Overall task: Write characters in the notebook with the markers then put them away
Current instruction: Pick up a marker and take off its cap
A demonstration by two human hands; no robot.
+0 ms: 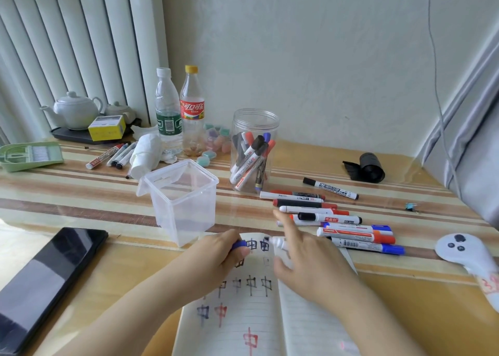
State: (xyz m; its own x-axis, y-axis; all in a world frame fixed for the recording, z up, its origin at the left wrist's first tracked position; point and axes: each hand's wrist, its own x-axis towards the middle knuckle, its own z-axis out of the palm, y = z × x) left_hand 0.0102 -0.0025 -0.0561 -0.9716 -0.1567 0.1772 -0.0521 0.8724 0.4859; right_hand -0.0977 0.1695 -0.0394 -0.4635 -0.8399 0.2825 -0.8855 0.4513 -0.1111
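An open lined notebook (pixel 243 318) lies at the table's front edge, with black, blue and red characters on its left page. My left hand (pixel 216 258) pinches a blue marker cap (pixel 239 245) over the top of that page. My right hand (pixel 310 264) holds a white-bodied marker (pixel 280 243) whose dark tip points left toward the cap, a short gap away. My right index finger sticks out toward the loose markers (pixel 340 220) lying just behind the notebook. A round clear jar (pixel 253 150) further back holds several markers.
A square clear plastic container (pixel 186 201) stands just left of the notebook's top. A black phone (pixel 46 282) lies front left and a white controller (pixel 464 253) front right. Two bottles (pixel 178 112), more markers (pixel 113 156), a teapot (pixel 75 110) and a black roll (pixel 370 166) sit behind.
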